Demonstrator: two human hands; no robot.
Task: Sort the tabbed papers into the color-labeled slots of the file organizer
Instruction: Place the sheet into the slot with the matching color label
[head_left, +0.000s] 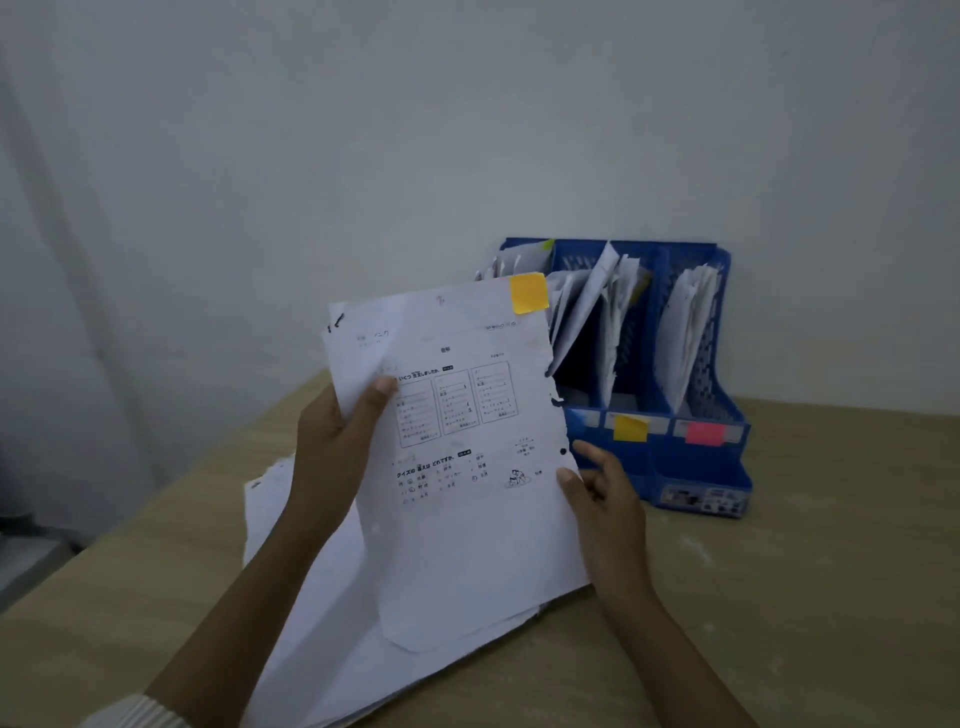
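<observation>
I hold a printed worksheet (457, 441) upright above the table, with an orange-yellow tab (529, 293) at its top right corner. My left hand (337, 447) grips its left edge, thumb on the front. My right hand (605, 493) pinches its lower right edge. Behind it stands the blue file organizer (691, 467), its slots stuffed with papers. A yellow label (630, 428) marks the middle slot and a pink label (704, 433) the right slot. The leftmost slot's label is hidden by the sheet. A green tab (548, 244) pokes out of the leftmost slot.
A loose pile of white papers (322, 623) lies on the wooden table (779, 623) under my arms. A plain pale wall rises right behind the organizer. The table's left edge runs diagonally, with floor beyond it.
</observation>
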